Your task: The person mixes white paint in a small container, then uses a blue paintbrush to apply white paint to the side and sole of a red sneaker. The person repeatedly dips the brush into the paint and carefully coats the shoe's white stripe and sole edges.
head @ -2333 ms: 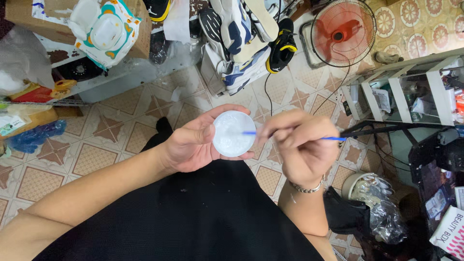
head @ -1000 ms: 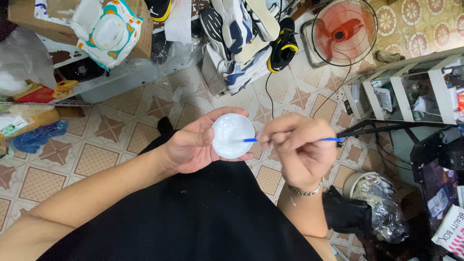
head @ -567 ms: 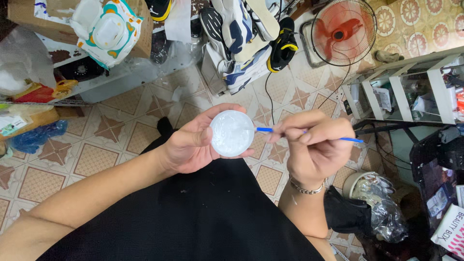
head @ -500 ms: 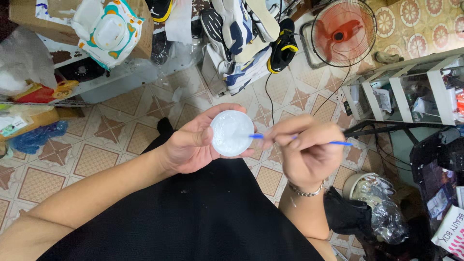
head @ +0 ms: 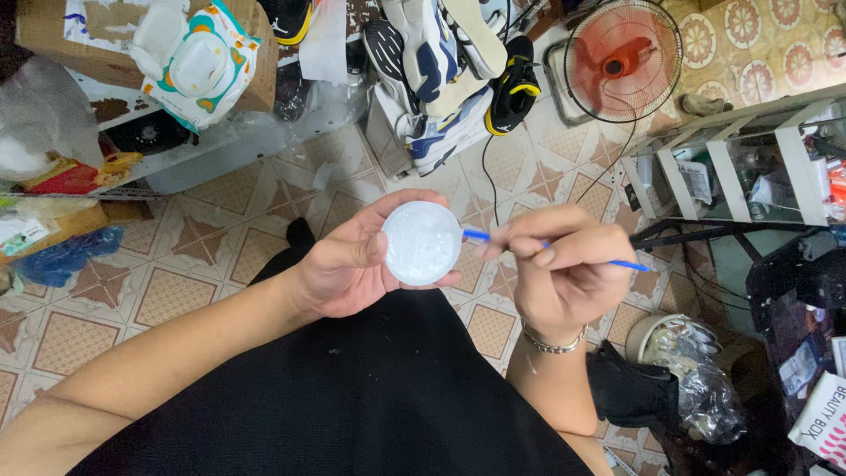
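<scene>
My left hand (head: 352, 264) cups a small round white dish (head: 421, 242) over my lap, thumb on its left rim. My right hand (head: 564, 273) pinches a thin blue stick-like tool (head: 630, 264), like a fine brush, near its front. The tool's tip touches the dish's right edge. A metal bracelet (head: 553, 344) circles my right wrist. Black fabric (head: 352, 397) covers my lap under both hands.
Patterned floor tiles (head: 167, 291) lie below. A pile of sneakers (head: 441, 70) and a red standing fan (head: 621, 57) are at the top. A white shelf rack (head: 731, 167) stands right, a wet-wipes pack (head: 198, 62) top left, and a plastic-wrapped container (head: 679, 353) by my right elbow.
The tool's tip has been moving back and forth at the dish's right edge, drawing out slightly and returning. My left hand has kept the dish nearly still.
</scene>
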